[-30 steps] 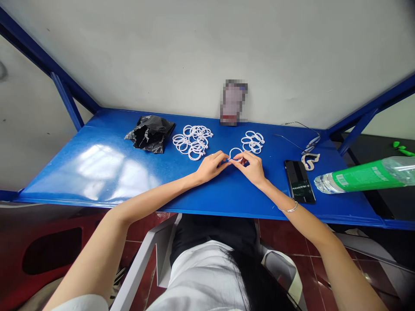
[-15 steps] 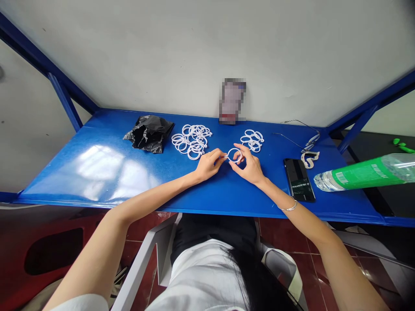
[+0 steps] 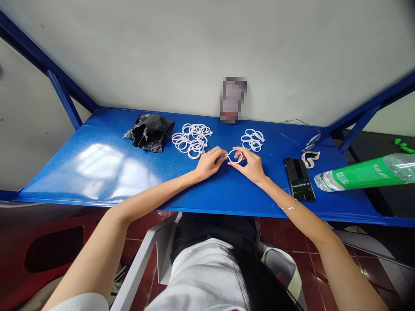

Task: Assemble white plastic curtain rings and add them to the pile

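Observation:
A white curtain ring (image 3: 241,160) with a small eyelet is held between my two hands, just above the blue table (image 3: 201,194). My left hand (image 3: 209,164) pinches the eyelet end, which its fingertips mostly cover. With thumb and fingers curved around the hoop, my right hand (image 3: 250,166) grips the ring's other side. Behind my left hand lies a large pile of white rings (image 3: 189,140) of the same kind. A smaller group of white rings (image 3: 252,140) sits beyond my right hand.
A crumpled black plastic bag (image 3: 155,131) is on the left. A blurred upright object (image 3: 232,100) leans on the wall. On the right are a phone (image 3: 298,179), eyeglasses (image 3: 311,141), a white curved piece (image 3: 311,160) and a lying bottle with a green label (image 3: 363,173).
My right fingers have shifted slightly around the hoop, the index finger coming down onto its upper edge. My left hand keeps its pinch, and the piles stay the same.

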{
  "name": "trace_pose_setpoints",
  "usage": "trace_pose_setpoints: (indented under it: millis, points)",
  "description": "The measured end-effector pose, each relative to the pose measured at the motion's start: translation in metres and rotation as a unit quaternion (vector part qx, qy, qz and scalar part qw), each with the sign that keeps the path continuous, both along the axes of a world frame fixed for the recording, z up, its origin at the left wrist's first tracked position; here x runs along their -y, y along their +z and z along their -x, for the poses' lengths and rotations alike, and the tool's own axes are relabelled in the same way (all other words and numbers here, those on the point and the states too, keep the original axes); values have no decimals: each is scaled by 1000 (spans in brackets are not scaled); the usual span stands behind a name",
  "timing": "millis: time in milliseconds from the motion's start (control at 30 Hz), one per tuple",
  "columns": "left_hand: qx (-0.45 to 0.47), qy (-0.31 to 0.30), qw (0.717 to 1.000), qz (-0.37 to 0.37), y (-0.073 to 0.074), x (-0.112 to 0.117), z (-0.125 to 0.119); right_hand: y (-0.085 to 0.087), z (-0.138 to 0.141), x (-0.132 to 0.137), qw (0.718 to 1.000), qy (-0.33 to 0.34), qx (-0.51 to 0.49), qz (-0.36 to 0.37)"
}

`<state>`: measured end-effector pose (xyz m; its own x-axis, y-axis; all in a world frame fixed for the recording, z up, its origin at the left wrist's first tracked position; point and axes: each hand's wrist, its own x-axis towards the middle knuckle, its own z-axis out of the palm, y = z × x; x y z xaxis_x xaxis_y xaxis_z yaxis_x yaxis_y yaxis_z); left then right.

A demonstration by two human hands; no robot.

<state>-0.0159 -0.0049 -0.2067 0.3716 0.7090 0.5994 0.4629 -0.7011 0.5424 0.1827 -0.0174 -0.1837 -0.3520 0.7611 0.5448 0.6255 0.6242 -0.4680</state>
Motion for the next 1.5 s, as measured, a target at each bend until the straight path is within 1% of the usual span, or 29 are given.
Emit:
trace_pose_setpoints:
  millis: [433, 600, 767, 933, 1067, 1200, 1367, 1433, 1500]
  points:
    - [-4, -6, 999, -51, 0, 0, -2, 0, 0, 0, 1000, -9, -5, -1]
    - [-8, -5, 999, -34, -1, 0, -2, 0, 0, 0, 1000, -15, -7, 18]
    - [1, -1, 1000, -13, 2, 1, -1, 0, 0, 0, 999, -13, 0, 33]
    - [19, -9, 1000, -14, 4, 2, -1, 1, 1, -1, 999, -4, 9, 47]
    - [26, -11, 999, -18, 4, 2, -2, 3, 1, -1, 999, 8, 13, 40]
    - [30, -6, 999, -16, 3, 1, -2, 6, 2, 0, 999, 35, 21, 29]
    - [23, -2, 1000, -13, 3, 1, -2, 7, 2, 0, 999, 39, -6, 36]
    - [28, -14, 999, -6, 4, 1, -2, 6, 2, -1, 998, 34, -21, 48]
    - [35, -39, 999, 7, 4, 1, -2, 5, 1, -3, 997, 29, -38, 68]
